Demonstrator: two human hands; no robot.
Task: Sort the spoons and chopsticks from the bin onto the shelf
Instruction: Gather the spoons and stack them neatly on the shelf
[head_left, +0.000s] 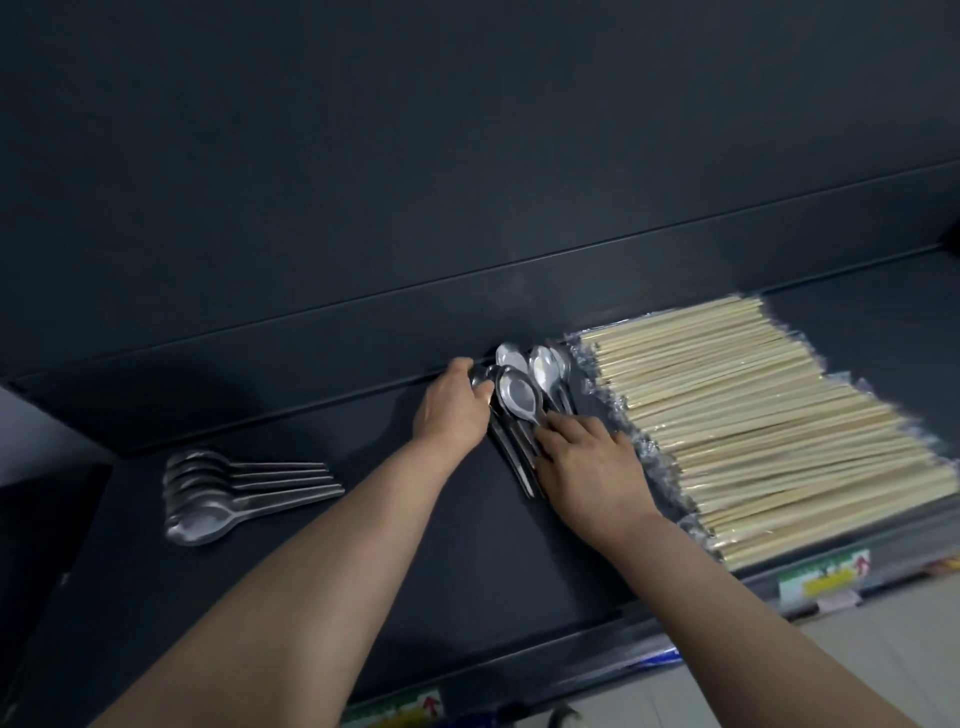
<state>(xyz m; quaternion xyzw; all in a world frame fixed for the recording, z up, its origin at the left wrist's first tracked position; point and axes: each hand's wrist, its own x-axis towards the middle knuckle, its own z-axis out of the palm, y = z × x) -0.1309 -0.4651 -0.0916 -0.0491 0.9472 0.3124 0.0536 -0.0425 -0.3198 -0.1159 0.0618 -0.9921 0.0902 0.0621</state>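
— Where the shelf (322, 587) edge carries tags, can any be read?
— No. The label (826, 577) nearer than the right grip (592, 467) shows green, yellow and a red arrow, but its writing is blurred.
— And the grips?
— The left grip (452, 410) curls round the bowls of the spoon bunch (519, 397). The right lies with fingers nearly straight on the handles.
— Around them?
— Wrapped chopsticks (753, 415) lie just right of the right grip, and a second spoon stack (234, 493) well left of the left grip.
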